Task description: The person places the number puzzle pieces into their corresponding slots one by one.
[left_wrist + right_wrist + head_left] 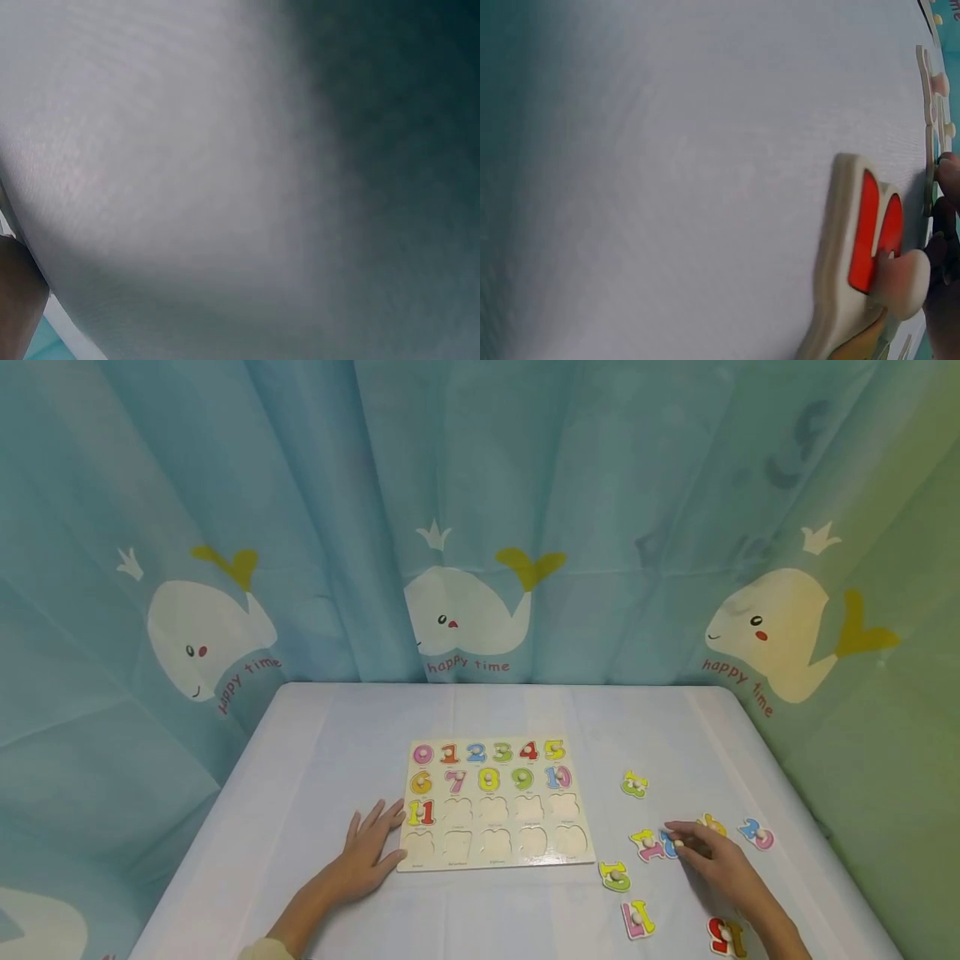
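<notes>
A wooden number puzzle board [517, 866] lies on the table, with pegged numbers 0 to 11 seated in its upper rows and bare recesses below. My left hand [363, 860] rests flat at the board's left edge, fingers spread, fingertips at the rim. To the right of the board, my right hand [716, 860] pinches the knob of a blue number piece [666, 843], partly hidden by the fingers. A yellow and pink number piece [647, 846] lies right beside it. Behind the hand a yellow piece [712, 823] shows in part.
Several loose pegged pieces lie around the right hand: a green one [634, 785], a blue and pink one [757, 834], a yellow-green one [615, 877], a pink and yellow 17 [638, 919] and a red and gold one [866, 232]. A whale-print curtain [600, 485] hangs behind the table.
</notes>
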{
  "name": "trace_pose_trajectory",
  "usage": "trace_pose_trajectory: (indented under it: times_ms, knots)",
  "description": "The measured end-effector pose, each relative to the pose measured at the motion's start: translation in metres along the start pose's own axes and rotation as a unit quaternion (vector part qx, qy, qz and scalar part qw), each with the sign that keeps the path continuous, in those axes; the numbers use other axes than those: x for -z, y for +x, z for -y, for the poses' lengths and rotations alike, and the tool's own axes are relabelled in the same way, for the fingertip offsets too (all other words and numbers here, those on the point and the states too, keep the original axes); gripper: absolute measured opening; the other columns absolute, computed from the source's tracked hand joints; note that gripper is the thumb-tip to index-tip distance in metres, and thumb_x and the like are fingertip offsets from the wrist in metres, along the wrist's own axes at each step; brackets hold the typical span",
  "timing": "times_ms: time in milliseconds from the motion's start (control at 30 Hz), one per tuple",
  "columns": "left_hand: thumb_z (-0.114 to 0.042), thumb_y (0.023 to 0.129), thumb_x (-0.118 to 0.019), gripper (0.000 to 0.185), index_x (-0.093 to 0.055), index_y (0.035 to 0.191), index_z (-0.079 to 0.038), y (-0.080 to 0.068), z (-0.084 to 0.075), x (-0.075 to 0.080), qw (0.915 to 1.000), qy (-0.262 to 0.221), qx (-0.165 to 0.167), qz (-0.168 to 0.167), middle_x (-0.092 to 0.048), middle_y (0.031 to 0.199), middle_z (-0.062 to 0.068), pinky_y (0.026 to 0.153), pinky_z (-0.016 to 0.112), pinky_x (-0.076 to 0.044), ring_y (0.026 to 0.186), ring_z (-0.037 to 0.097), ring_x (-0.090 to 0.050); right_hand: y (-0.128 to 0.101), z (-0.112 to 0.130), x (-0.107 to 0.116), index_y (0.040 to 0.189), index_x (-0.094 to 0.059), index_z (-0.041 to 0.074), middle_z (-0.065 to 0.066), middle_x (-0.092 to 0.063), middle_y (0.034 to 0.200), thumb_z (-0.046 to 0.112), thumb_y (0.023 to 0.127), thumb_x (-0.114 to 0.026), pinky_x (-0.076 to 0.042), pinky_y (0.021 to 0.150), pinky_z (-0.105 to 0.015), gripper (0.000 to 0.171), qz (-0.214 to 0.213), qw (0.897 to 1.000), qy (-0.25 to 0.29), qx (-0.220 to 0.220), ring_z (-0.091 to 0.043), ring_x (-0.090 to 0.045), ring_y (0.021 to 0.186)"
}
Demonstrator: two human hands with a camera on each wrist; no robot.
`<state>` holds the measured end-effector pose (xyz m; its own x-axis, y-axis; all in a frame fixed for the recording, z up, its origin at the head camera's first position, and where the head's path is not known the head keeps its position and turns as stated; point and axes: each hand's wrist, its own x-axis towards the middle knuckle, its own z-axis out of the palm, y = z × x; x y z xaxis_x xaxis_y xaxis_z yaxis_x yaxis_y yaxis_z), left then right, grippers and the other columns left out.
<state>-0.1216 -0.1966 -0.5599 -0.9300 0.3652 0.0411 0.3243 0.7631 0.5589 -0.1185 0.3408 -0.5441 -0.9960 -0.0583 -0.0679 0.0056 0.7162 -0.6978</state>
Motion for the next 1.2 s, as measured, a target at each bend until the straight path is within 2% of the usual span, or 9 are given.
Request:
trace_pose_trajectory:
  times_ms: [167,300,567,733,933,1200]
  knots:
    - [-0.027,0.092,-0.058,0.068,-0.026,0.147,-0.002,0.0,0.001,0.0,1.0,0.003,0.004,0.008,-0.036,0.148,0.009,0.106,0.059,0.005,0.14,0.036,-0.012,0.0,-0.002,-0.002,0.12,-0.062,0.007,-0.003,-0.065,0.096,0.012,0.086,-0.068,-0.049,0.07,-0.025,0.035,-0.033,0.999,-0.037,-0.002,-0.015,-0.058,0.081]
    - [-0.029,0.093,-0.057,0.067,-0.026,0.147,-0.002,0.0,0.002,-0.002,1.0,0.003,0.001,0.009,-0.036,0.148,0.008,0.106,0.059,0.005,0.14,0.035,-0.012,0.001,0.0,-0.003,0.12,-0.062,0.006,-0.002,-0.061,0.092,0.014,0.084,-0.071,-0.045,0.064,-0.024,0.037,-0.07,0.995,-0.066,-0.003,-0.015,-0.052,0.077]
    - [-0.029,0.093,-0.056,0.067,-0.027,0.147,-0.002,0.0,0.005,-0.003,1.0,0.004,-0.008,0.004,-0.037,0.147,0.009,0.106,0.059,0.005,0.14,0.036,-0.012,0.007,0.007,-0.006,0.117,-0.063,0.005,0.002,-0.055,0.083,0.014,0.081,-0.075,-0.04,0.056,-0.021,0.039,-0.138,0.986,-0.071,0.061,-0.011,-0.045,0.072]
    - [-0.029,0.093,-0.057,0.066,-0.028,0.146,-0.001,0.001,0.005,-0.003,0.9998,-0.001,-0.018,-0.006,-0.038,0.146,0.01,0.105,0.061,0.004,0.139,0.037,-0.014,0.01,0.016,-0.01,0.115,-0.064,0.006,0.002,-0.054,0.082,0.013,0.079,-0.076,-0.037,0.056,-0.021,0.038,-0.165,0.981,-0.068,0.078,-0.01,-0.043,0.07]
    - [-0.025,0.09,-0.06,0.064,-0.033,0.143,0.0,0.0,0.003,-0.002,0.9993,-0.008,-0.025,-0.027,-0.038,0.146,0.012,0.104,0.064,0.002,0.137,0.041,-0.017,0.018,0.033,-0.022,0.114,-0.064,0.005,0.002,-0.05,0.08,0.013,0.078,-0.077,-0.036,0.053,-0.022,0.039,-0.146,0.985,-0.059,0.074,-0.011,-0.042,0.068]
    - [-0.027,0.091,-0.059,0.067,-0.03,0.145,-0.001,0.001,0.005,-0.002,0.9998,-0.003,-0.018,-0.007,-0.038,0.146,0.01,0.105,0.061,0.004,0.139,0.038,-0.015,0.03,0.061,-0.046,0.112,-0.066,0.006,0.006,-0.049,0.079,0.01,0.077,-0.078,-0.04,0.049,-0.023,0.037,-0.133,0.985,-0.04,0.107,-0.008,-0.043,0.064]
